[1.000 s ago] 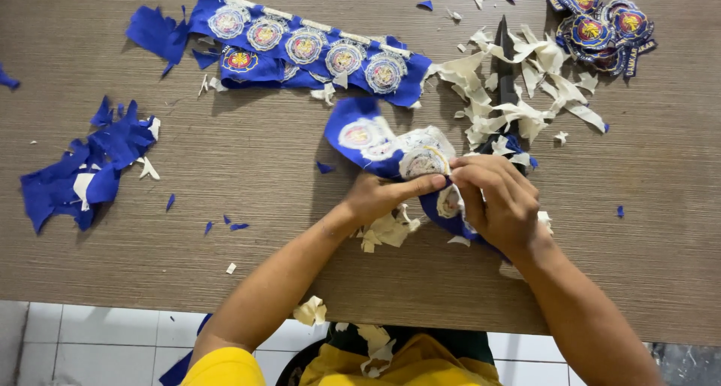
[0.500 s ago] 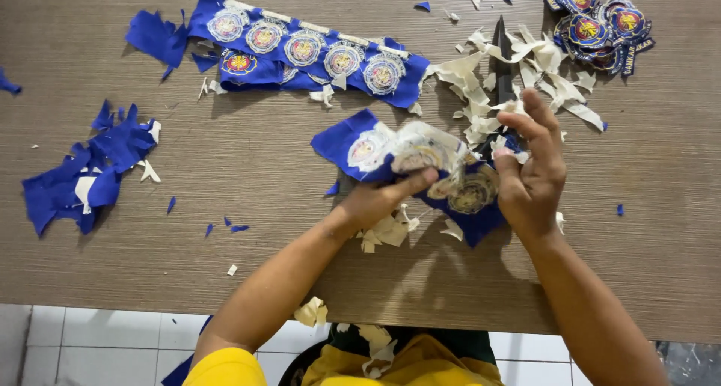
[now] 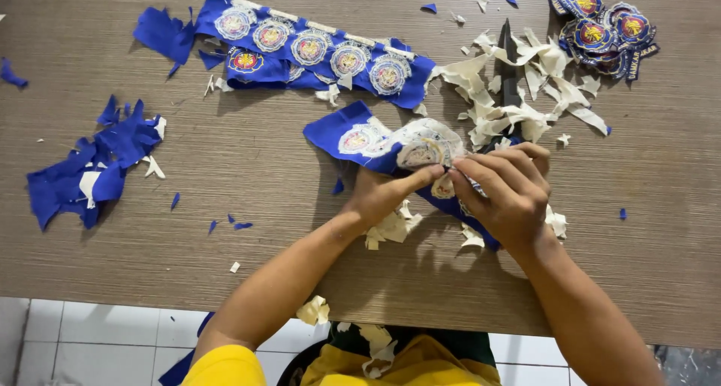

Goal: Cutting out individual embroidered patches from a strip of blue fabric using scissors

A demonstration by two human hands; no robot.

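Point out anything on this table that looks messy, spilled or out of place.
Cream backing scraps lie heaped over the dark scissors, nearly burying them. Blue offcuts are strewn at the table's left side, and some cream scraps hang off its near edge.

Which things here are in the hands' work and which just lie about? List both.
In hand:
- left hand and right hand, both pinching the blue patch strip
- its pale backing, partly peeled

Lying about:
- longer patch strip
- scissors
- pale scrap pile
- finished patches
- blue offcuts
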